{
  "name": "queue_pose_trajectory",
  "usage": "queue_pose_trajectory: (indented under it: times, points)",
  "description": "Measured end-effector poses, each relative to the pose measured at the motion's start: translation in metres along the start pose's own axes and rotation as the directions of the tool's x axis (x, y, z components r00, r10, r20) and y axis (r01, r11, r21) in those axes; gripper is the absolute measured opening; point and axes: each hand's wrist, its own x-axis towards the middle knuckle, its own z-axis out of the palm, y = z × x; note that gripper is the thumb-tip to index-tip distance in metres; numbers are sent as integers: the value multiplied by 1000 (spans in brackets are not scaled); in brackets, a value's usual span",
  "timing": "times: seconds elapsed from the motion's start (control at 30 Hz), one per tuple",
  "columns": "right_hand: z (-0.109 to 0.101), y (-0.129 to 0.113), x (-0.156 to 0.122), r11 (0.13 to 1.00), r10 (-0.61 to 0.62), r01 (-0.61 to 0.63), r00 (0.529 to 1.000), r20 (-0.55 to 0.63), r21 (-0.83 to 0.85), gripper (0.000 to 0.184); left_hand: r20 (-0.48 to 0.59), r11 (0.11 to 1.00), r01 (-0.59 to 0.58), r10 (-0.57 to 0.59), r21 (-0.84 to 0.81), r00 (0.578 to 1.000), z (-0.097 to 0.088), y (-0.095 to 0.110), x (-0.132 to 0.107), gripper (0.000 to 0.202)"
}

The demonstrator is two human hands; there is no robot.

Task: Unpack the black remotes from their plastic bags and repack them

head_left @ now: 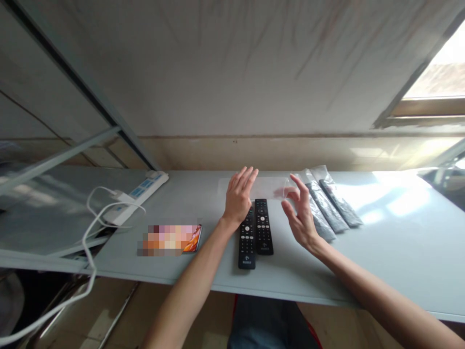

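Two black remote controls lie side by side on the grey table (214, 274). The left remote (247, 245) sits a little nearer the front edge than the right remote (264, 228). Behind them a clear plastic bag (269, 186) is spread out flat. My left hand (239, 196) is over the bag's left part, fingers stretched out, and covers the top end of the left remote. At the bag's right end, my right hand (301, 213) is open, thumb and fingers apart, with nothing visibly gripped. Whether its fingertips touch the bag cannot be made out.
To the right of my right hand lie several bagged remotes (332, 206). A phone (170, 240) with a partly blurred screen lies at the left. Farther left is a white power strip (138, 198) with a white cable (89, 252) looping over the table edge. A wall stands behind.
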Motion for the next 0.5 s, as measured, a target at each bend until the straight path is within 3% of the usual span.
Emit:
queue_pose_trajectory:
  times: [0.2,0.4,0.5]
  points:
    - [-2,7,15,951,215,-211,977,8,227,37,44,1000,9,-10,24,999,6,-4,0,73]
    - [-8,14,19,924,306,-317,948,85,212,49,136,998,-3,-5,59,991,9,5,2,68]
    - [-9,12,17,939,291,-310,946,140,146,58,173,996,-71,61,50,983,11,14,1,54]
